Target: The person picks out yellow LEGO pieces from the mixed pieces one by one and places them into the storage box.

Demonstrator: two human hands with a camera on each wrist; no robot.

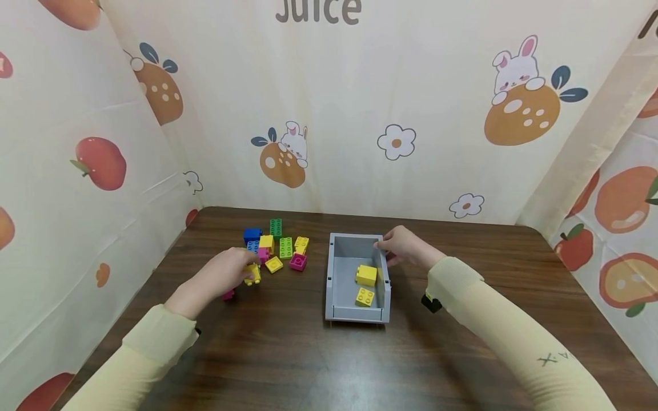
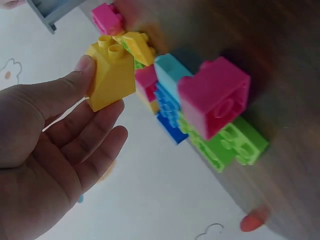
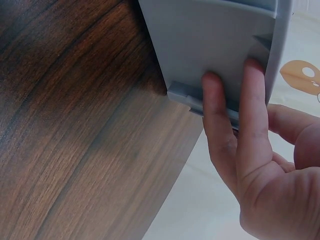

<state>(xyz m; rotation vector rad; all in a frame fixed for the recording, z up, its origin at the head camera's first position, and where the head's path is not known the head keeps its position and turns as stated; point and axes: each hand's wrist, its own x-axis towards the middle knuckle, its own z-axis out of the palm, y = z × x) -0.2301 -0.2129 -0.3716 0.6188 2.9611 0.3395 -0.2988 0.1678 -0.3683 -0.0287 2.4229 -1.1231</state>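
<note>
My left hand (image 1: 222,278) pinches a yellow sloped brick (image 2: 111,75) between thumb and fingers, at the near left of the loose bricks; the left wrist view shows its two studs beside the thumb of the hand (image 2: 60,130). My right hand (image 1: 408,245) grips the right wall of a grey bin (image 1: 357,314) near its far corner. In the right wrist view two fingers of that hand (image 3: 255,150) lie against the outside of the grey wall (image 3: 210,40), the thumb on its other side. Two yellow bricks, one (image 1: 366,275) behind the other (image 1: 365,297), lie in the bin.
Left of the bin lie several loose bricks: blue (image 1: 252,234), dark green (image 1: 276,228), light green (image 1: 285,248), yellow (image 1: 274,264) and magenta (image 1: 298,262). A magenta brick (image 1: 228,294) shows partly under my left hand. A printed curtain (image 1: 349,171) hangs behind the brown table (image 1: 267,354).
</note>
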